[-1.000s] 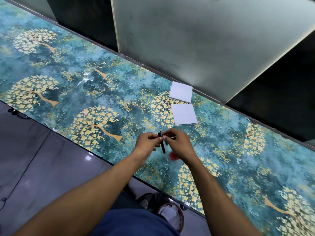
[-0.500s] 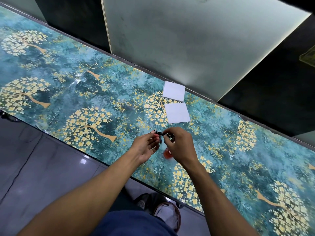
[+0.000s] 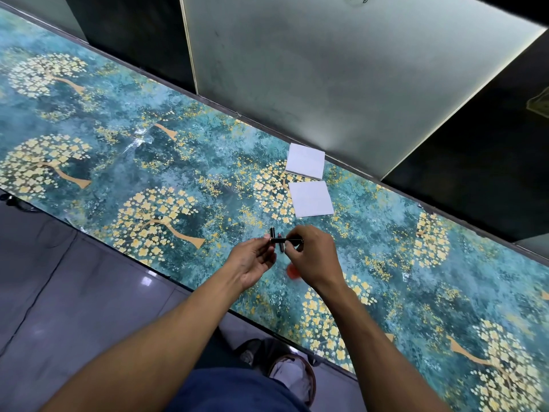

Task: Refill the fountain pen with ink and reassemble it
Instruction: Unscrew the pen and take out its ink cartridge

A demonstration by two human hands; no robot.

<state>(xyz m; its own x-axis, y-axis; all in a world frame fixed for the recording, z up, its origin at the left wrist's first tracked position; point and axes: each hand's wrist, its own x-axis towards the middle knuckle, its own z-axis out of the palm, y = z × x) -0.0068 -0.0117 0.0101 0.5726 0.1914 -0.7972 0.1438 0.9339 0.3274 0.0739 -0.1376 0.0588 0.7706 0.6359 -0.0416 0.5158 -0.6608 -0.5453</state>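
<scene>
A slim black fountain pen part [image 3: 284, 240] with gold rings is held level above the table between both hands. My right hand [image 3: 313, 258] grips its right end from above. My left hand [image 3: 252, 263] is palm up, with thumb and fingertips pinching the part's left end. Another short dark pen part [image 3: 276, 235] lies on the table [image 3: 178, 162] right behind the held one, partly hidden by it. A blurred red object [image 3: 292, 271] shows under my right hand; most of it is hidden.
Two white paper squares [image 3: 306, 158] [image 3: 310, 199] lie on the teal, gold-flowered table beyond my hands, near the back wall panel [image 3: 341, 69]. The table's near edge runs diagonally just under my forearms. A foot and grey floor tiles show below.
The black part turned from upright to level between my hands. My left hand let go, opened palm up, and its fingertips are back at the part's left end.
</scene>
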